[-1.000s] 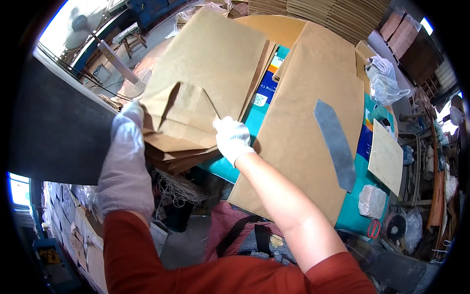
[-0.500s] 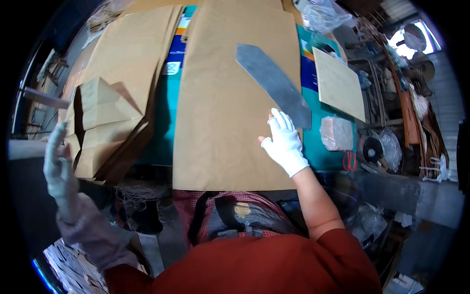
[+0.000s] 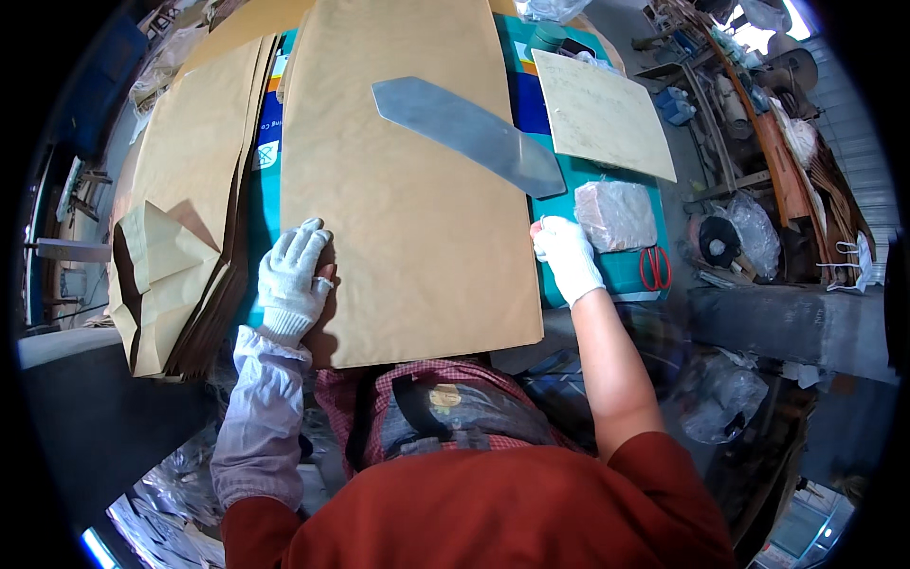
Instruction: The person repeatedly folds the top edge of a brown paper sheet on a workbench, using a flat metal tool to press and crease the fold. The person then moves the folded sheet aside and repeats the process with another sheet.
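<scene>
A teal printed cover [image 3: 265,199] spread under everything on the worktable, and the biggest thing on it was the long brown paper [image 3: 408,247], which lay flat in the middle directly before the person, its near edge close to the person's waist. To its left, with a strip of teal between, stood a stack of brown paper bags [image 3: 194,123], many layers showing along its side and its near end folded up into an open, angular flap [image 3: 166,270]. A grey metal plate [image 3: 464,133], pointed at its far end, lay slantwise on the brown paper, its near end reaching past the right edge. Right of that rested a cream board [image 3: 607,114], tilted in line. The gloved left hand [image 3: 292,280] lay at the paper's left edge, fingers close together and slightly bent; I could not tell whether they gripped the edge. The gloved right hand [image 3: 567,254] was at the right edge, fingers curled in narrowly, and whether they pinched the paper could not be told. Just beside it sat a pale wrapped block [image 3: 616,216], and below that, smallest, a pair of red loop handles [image 3: 654,268].
</scene>
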The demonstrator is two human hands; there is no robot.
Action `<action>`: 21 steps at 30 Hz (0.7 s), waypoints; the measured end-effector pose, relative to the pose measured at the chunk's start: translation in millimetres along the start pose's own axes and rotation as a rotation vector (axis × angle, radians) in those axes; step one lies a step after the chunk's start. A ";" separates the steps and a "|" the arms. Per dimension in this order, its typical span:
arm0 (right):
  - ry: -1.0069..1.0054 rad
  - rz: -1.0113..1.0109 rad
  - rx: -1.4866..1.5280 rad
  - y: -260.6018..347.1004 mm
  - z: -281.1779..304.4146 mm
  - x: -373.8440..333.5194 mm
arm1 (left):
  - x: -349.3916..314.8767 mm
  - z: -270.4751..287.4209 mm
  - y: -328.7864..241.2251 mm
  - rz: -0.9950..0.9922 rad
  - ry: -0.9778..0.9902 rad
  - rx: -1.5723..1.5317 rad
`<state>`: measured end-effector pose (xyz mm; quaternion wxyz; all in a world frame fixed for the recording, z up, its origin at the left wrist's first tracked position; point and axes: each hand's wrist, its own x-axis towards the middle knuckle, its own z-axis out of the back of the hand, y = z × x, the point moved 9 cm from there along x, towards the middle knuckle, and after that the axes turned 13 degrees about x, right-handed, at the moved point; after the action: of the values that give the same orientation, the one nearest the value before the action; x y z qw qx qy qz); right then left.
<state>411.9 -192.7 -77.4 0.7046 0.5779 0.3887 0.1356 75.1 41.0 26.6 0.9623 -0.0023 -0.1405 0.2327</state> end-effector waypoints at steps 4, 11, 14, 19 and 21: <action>0.028 0.071 -0.184 7.2 2.1 -1.2 | -7.9 -3.7 15.6 0.003 -0.035 -0.133; 0.168 1.066 -0.891 60.2 -50.0 -68.6 | -23.9 -4.6 41.1 -0.007 0.241 -0.056; 0.270 0.965 -0.957 63.7 -56.5 -52.6 | -26.6 10.9 46.7 0.047 0.541 -0.220; 0.082 0.120 -0.631 47.5 -28.9 -0.5 | -55.6 -60.7 128.3 0.839 0.335 -0.784; 0.015 0.058 -0.680 48.4 -26.9 4.2 | -35.3 -37.2 99.0 0.915 0.306 -0.333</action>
<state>408.2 -156.6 -35.3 0.8500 0.3199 0.3097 0.2815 10.8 115.7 -25.6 0.7579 -0.2512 -0.0179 0.6018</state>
